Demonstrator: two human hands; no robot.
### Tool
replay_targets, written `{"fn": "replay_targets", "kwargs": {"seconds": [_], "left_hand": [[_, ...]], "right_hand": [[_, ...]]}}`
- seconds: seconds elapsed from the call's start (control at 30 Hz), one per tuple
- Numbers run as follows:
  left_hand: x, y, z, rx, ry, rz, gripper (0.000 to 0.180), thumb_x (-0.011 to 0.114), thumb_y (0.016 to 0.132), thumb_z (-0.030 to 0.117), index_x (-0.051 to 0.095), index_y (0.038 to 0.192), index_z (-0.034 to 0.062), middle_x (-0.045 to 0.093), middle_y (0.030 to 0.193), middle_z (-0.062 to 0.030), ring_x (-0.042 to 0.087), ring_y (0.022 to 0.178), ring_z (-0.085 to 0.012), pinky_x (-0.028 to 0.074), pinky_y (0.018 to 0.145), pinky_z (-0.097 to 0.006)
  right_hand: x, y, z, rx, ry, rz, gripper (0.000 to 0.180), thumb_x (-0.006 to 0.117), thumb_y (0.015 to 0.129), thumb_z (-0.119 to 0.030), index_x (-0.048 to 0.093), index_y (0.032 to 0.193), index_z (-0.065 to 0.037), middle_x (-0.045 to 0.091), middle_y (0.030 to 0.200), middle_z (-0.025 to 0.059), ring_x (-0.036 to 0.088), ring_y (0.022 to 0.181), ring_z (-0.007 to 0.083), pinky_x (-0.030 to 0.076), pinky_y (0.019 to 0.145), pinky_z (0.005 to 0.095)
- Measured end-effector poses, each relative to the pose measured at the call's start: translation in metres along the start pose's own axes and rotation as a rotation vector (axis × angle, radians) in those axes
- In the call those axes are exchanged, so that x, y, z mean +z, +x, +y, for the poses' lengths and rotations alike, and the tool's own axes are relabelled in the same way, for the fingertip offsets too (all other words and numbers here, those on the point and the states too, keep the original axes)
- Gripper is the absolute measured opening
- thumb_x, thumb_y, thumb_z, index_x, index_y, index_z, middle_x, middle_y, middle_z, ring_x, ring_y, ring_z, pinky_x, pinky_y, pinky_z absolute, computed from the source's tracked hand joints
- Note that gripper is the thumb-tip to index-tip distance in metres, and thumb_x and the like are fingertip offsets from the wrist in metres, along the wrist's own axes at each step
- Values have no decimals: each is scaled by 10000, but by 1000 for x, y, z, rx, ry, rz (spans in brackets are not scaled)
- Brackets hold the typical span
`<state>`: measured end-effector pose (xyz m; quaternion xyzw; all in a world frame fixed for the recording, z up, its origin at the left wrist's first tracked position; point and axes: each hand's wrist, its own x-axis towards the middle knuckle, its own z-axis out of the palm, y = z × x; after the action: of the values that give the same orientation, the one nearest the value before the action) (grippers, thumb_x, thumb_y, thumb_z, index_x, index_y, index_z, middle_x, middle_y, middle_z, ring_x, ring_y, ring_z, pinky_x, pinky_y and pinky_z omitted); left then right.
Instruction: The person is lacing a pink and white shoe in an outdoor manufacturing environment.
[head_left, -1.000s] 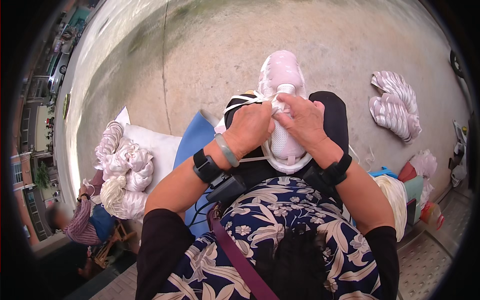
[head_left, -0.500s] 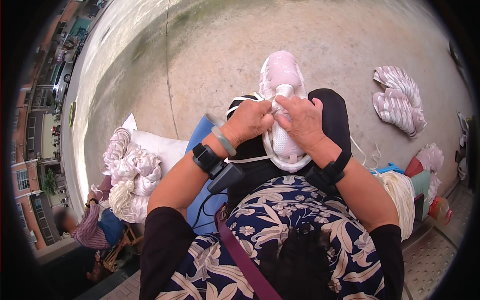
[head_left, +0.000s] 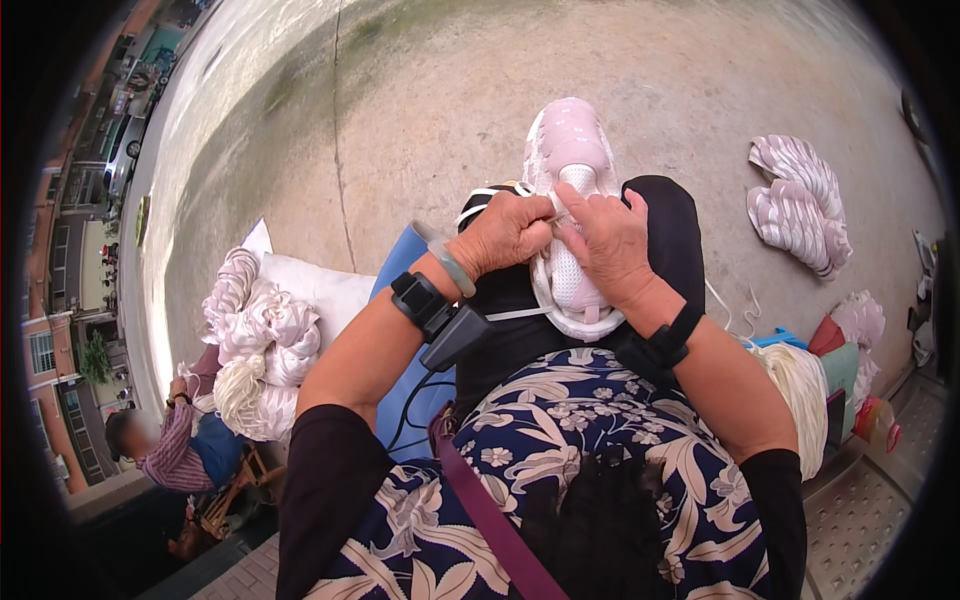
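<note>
Across my lap lies a pink and white shoe upper (head_left: 570, 135), its toe pointing away from me and its white mesh tongue showing in the middle. My left hand (head_left: 505, 232) is closed in a pinch on a white shoelace (head_left: 486, 193) at the upper's left edge. One strand of that lace loops over my dark left knee, and another runs out below the wrist. My right hand (head_left: 608, 240) rests on the upper's right side, thumb and forefinger meeting close to the left fingertips at the eyelets. Those fingertips partly hide the lace between them.
Stacked shoe uppers (head_left: 800, 205) lie on the concrete floor at right. More bundled uppers (head_left: 265, 325) sit at left beside a white sheet (head_left: 325, 290) and blue material (head_left: 400, 300). A hank of white laces (head_left: 795, 385) hangs by my right arm. Another person (head_left: 185, 445) sits far left.
My left hand has shifted slightly right and the right fingers have moved a little along the upper. The upper sits slightly farther right in the picture.
</note>
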<state>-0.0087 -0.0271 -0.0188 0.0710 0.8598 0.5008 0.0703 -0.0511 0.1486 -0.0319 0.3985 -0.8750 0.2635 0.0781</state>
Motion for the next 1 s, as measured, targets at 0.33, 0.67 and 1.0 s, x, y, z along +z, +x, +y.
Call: {"fn": "replay_targets", "kwargs": {"seconds": [0.33,0.67,1.0], "left_hand": [[21,-7,1,68,125,263,117,515,756,105,556,726,0,563,646,-214,569,574,-335,455,536,-368],[30,-26,9,-55,260,423,153,577,794,142,632,804,-1,586,615,-170,594,532,-255,459,523,-322],[31,-22,10,-132,205,482,189,614,808,180,604,827,-7,583,606,-110,565,518,-184,444,505,-292]], "right_hand": [[-5,12,-11,-219,-265,-66,62,585,755,-157,557,781,-109,573,684,73,597,663,236,350,896,512],[-86,-90,68,158,-71,-58,144,559,817,-135,492,704,-76,531,611,113,529,602,324,385,676,403],[-121,-217,191,570,-338,-290,127,584,755,-174,553,767,-52,577,682,158,564,654,367,438,605,449]]}}
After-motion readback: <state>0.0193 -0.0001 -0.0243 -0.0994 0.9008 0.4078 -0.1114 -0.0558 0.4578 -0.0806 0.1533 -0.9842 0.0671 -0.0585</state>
